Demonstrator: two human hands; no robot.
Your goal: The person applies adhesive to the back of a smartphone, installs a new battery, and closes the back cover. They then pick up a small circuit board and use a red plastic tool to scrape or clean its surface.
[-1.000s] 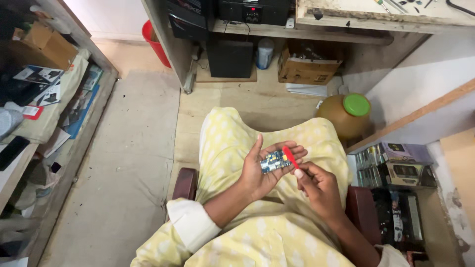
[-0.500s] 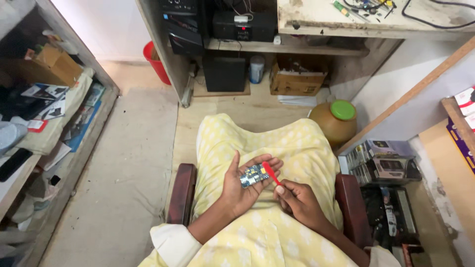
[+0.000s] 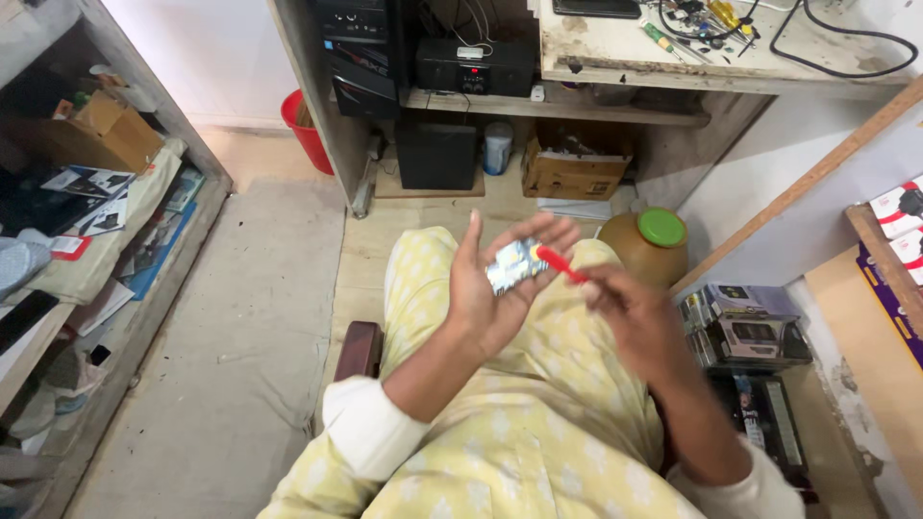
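Observation:
My left hand point(image 3: 495, 288) is raised above my lap and holds a small circuit board point(image 3: 514, 266) flat against its fingers. My right hand point(image 3: 639, 322) grips a thin red-handled tool point(image 3: 560, 262), a small screwdriver by its look. The tool's tip points at the board's right edge. Both hands hover over my pale yellow patterned trousers point(image 3: 524, 384), and I sit on a dark brown seat point(image 3: 359, 351).
A brown jar with a green lid point(image 3: 651, 245) stands on the floor by my right knee. Under the workbench point(image 3: 711, 58) are a black speaker point(image 3: 436, 154), a cardboard box point(image 3: 574, 168) and a red bucket point(image 3: 308, 130). Cluttered shelves point(image 3: 87, 221) line the left; stacked boxes point(image 3: 745, 322) sit right.
Both hands have lifted from my lap toward the camera with the board and tool. The view has tilted up, showing more of the workbench.

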